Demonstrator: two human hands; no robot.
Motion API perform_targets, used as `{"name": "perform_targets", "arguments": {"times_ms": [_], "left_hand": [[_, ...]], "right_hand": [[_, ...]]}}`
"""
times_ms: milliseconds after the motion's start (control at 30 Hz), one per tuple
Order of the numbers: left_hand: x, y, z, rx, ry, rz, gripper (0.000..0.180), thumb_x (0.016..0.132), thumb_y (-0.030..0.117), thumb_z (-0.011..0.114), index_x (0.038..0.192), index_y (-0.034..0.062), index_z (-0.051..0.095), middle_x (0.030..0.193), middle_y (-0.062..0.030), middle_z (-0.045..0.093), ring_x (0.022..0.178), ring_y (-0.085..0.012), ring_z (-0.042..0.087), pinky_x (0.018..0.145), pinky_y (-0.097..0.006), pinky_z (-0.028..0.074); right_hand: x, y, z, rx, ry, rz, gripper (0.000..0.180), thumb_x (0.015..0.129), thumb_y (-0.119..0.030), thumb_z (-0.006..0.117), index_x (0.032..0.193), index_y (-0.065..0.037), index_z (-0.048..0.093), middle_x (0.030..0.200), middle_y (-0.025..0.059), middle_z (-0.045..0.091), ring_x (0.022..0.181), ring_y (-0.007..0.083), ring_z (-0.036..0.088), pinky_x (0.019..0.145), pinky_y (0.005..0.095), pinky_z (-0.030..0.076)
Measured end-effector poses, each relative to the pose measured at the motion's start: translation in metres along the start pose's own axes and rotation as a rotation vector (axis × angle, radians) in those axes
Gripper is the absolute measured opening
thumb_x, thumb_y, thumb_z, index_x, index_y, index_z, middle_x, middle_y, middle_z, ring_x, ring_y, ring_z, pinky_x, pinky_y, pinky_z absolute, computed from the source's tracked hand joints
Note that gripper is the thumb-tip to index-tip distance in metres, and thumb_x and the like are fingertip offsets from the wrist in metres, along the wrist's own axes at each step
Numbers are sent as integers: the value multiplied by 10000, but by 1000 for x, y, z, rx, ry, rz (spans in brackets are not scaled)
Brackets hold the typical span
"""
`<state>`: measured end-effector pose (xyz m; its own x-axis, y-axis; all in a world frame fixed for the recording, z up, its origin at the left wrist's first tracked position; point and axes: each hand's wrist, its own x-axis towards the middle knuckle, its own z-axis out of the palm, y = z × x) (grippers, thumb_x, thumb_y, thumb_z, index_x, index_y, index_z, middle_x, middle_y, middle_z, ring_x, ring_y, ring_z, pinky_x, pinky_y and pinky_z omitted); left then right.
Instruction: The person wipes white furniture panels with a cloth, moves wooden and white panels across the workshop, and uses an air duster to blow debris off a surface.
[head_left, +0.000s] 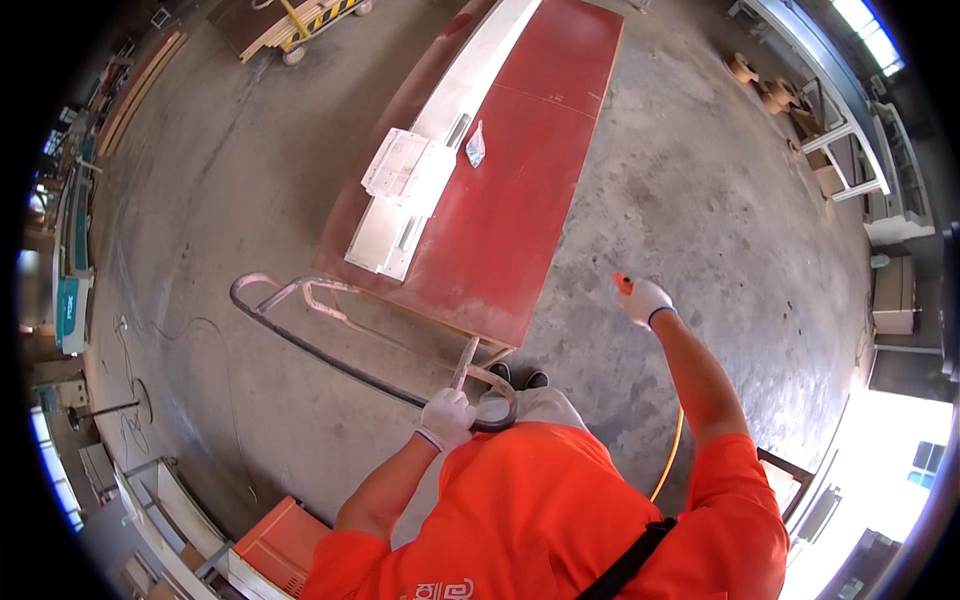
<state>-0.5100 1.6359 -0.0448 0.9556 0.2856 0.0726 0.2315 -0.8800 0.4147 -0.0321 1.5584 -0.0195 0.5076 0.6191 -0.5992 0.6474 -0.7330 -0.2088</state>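
Observation:
My left hand (448, 417), in a white glove, is closed around a bent tubular metal handle (330, 358), near its right end by my waist. The handle has a dark outer tube and worn pinkish inner tubes, and it lies along the near end of a long red-topped table (500, 240). Held out to the right of the table, over the floor, my gloved right hand (648, 300) is closed on a small orange object (623, 283). Only its tip shows, so its kind cannot be made out.
A long white profile (455, 100) lies lengthwise on the table, with a white flat package (398, 165) across it and a small clear bag (476, 146) alongside. A yellow hose (669, 460) runs behind my right side. An orange crate (285, 540) stands at lower left.

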Motion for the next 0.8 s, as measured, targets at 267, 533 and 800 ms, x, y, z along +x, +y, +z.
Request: {"name": "perform_targets", "arguments": {"times_ms": [267, 533, 800], "left_hand": [[-42, 24, 4, 42, -35, -79, 157, 614, 258, 725, 614, 155, 606, 712, -66, 569, 780, -269, 593, 699, -397, 489], [-48, 28, 2, 144, -225, -111, 184, 593, 303, 757, 637, 154, 658, 755, -58, 627, 816, -248, 627, 760, -387, 494], [-50, 27, 4, 171, -266, -106, 166, 629, 321, 734, 655, 161, 698, 752, -55, 649, 817, -236, 650, 768, -377, 495]], "right_hand": [[-83, -52, 107, 95, -274, -97, 463, 856, -416, 608, 1087, -20, 677, 966, 272, 706, 930, 445, 681, 848, 468, 536], [-40, -44, 109, 361, 311, 186, 485, 921, -442, 569, 1093, 9, 613, 939, 286, 703, 926, 456, 687, 818, 513, 537], [-38, 24, 54, 444, 552, 355, 475, 899, -452, 564, 1014, 5, 623, 924, 265, 702, 927, 455, 682, 811, 511, 527]]}}
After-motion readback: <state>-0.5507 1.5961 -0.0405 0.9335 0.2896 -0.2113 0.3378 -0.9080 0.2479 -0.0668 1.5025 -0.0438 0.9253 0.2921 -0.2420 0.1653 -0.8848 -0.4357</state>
